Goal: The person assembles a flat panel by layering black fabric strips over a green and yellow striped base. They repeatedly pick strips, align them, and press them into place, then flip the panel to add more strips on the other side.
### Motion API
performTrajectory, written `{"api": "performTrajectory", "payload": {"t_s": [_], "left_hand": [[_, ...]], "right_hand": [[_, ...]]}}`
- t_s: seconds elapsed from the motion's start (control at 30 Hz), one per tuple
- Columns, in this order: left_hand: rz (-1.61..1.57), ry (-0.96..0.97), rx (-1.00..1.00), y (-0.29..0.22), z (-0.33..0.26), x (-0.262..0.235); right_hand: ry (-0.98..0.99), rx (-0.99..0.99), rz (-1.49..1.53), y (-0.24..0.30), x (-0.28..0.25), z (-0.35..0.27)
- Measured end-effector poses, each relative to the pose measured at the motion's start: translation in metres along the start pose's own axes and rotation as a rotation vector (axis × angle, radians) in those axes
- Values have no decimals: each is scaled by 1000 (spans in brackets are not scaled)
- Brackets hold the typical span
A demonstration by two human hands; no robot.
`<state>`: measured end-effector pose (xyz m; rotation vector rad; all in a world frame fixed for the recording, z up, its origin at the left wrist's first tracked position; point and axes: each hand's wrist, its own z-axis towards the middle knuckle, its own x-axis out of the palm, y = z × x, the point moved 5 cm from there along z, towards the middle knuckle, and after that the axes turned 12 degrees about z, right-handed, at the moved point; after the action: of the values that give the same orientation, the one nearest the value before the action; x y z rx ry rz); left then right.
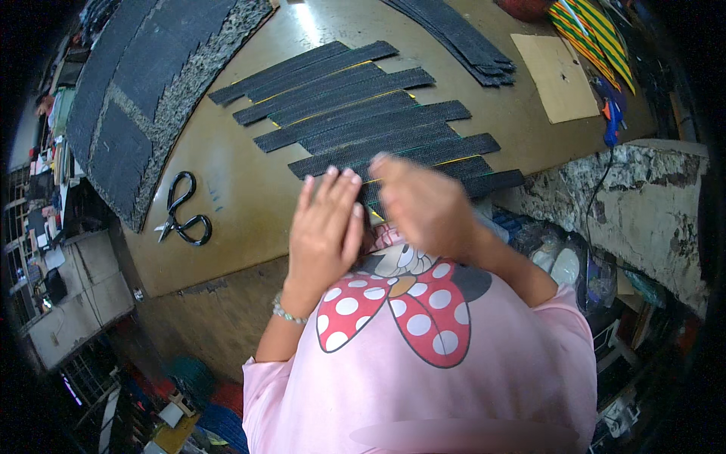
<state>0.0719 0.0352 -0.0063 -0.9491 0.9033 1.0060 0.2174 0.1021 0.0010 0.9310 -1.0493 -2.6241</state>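
Note:
Dark woven strips [363, 98] lie side by side in a staggered row on the brown table, with yellow and green lines along some edges. My left hand [327, 219] rests flat at the near end of this row, its fingers stretched out and close together. Beside it, my right hand [427, 204] is over the nearest strips, blurred by motion. Its fingers look curled in, and whatever they may hold is hidden. Black-handled scissors [181, 212] lie on the table to the left of my left hand.
A large dark sheet with a ragged edge [151, 91] covers the table's left side. More dark strips [461, 38] are stacked at the back. At right are a cardboard piece [556, 79], striped yellow-green material [594, 38] and a blue glue gun [613, 121] with a cord.

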Motion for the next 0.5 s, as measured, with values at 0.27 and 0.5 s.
{"api": "performTrajectory", "payload": {"t_s": [0.27, 0.5], "left_hand": [[-6, 99, -64, 3, -8, 22], [9, 62, -55, 2, -6, 20]], "right_hand": [[21, 212, -116, -32, -16, -26], [-140, 371, -259, -50, -102, -45]]}}
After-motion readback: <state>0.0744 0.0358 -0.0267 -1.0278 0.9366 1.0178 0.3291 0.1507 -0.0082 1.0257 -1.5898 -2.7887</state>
